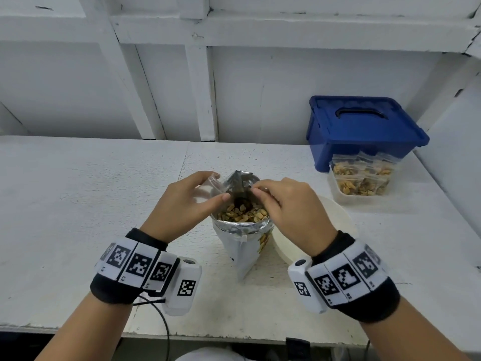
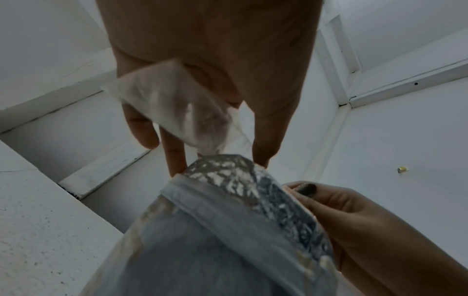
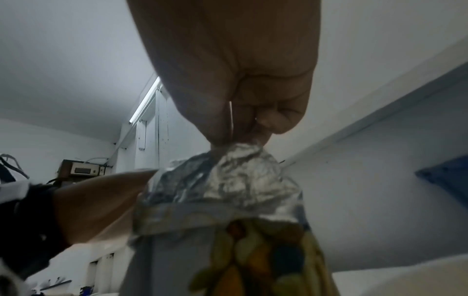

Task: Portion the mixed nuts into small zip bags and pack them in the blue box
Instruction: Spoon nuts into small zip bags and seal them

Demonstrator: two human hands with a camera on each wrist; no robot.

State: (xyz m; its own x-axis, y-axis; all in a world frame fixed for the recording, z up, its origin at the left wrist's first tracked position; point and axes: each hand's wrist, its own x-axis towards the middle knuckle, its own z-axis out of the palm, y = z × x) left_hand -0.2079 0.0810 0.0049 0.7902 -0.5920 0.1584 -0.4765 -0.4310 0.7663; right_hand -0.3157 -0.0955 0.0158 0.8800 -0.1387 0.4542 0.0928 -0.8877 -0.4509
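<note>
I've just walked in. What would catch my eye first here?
Two hands meet at table centre over an open foil pouch of nuts: the left hand holds a small clear zip bag, the right hand pinches something small. Far right, a closed blue box stands behind a tub of filled bags.

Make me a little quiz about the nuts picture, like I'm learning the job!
1. True or false: the blue box has its lid on.
2. Which hand holds the small clear zip bag: A, left hand, or B, right hand?
3. Fill in: the filled bags sit in a clear ____ in front of the blue box.

Key: 1 true; 2 A; 3 tub.
</note>
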